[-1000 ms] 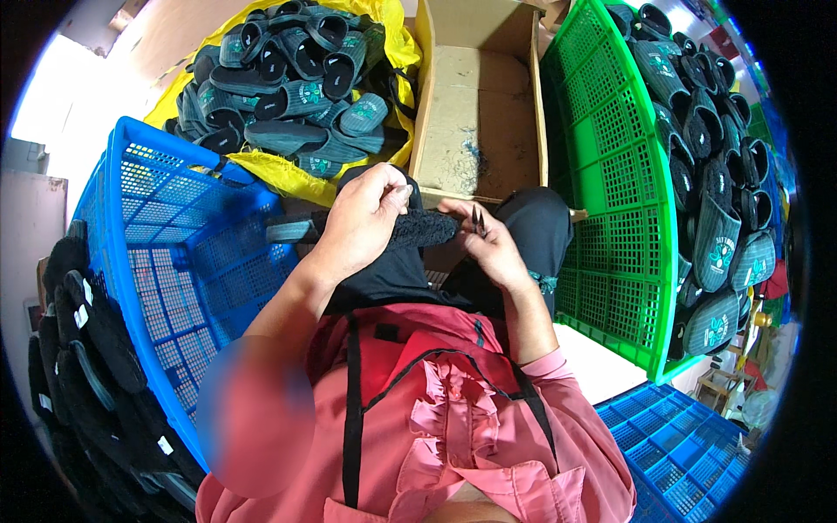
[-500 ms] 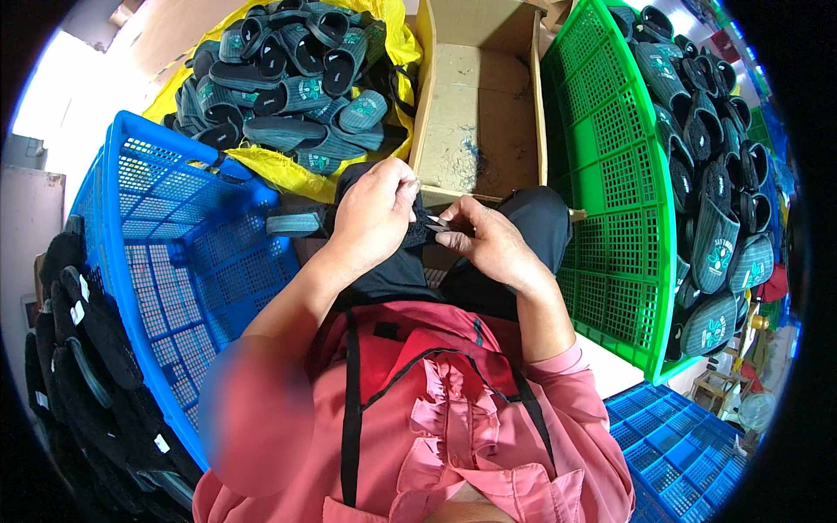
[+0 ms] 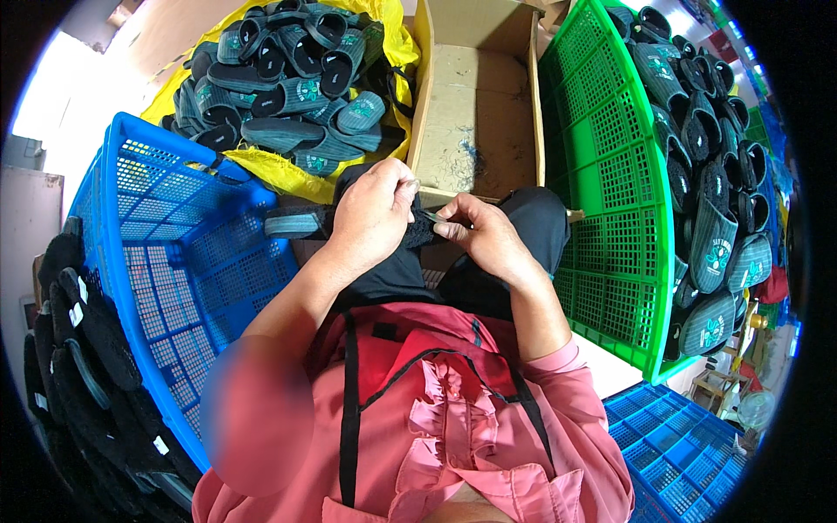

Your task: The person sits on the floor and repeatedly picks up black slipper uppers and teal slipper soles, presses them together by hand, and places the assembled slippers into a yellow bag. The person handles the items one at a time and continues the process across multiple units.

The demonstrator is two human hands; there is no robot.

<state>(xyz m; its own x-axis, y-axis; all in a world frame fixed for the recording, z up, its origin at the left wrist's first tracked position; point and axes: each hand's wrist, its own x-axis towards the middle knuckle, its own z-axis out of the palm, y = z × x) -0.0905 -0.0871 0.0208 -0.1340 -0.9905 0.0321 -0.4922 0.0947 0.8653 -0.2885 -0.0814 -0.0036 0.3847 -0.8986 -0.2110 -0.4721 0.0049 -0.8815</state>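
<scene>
Over my lap, my left hand (image 3: 375, 213) is closed round a dark slipper (image 3: 293, 225). One end, with a grey-blue panel, sticks out on the left over the blue crate's edge. Its black fuzzy part shows between my two hands. My right hand (image 3: 490, 237) pinches a small pair of thread snips (image 3: 433, 218) between thumb and fingers. The blades point left and touch or nearly touch the slipper's black fabric. My left palm and wrist hide the middle of the slipper.
A blue crate (image 3: 144, 209) stands at my left, beyond it black fuzzy slippers (image 3: 96, 349). Ahead are a yellow sack (image 3: 279, 174) heaped with slippers (image 3: 288, 96) and a cardboard box (image 3: 475, 78) with thread scraps. A green crate (image 3: 610, 192) and more slippers (image 3: 715, 235) are on the right.
The snips' blades, spread apart half a second ago, now look closer together. My right hand has shifted very slightly; my left hand and the slipper stay almost still.
</scene>
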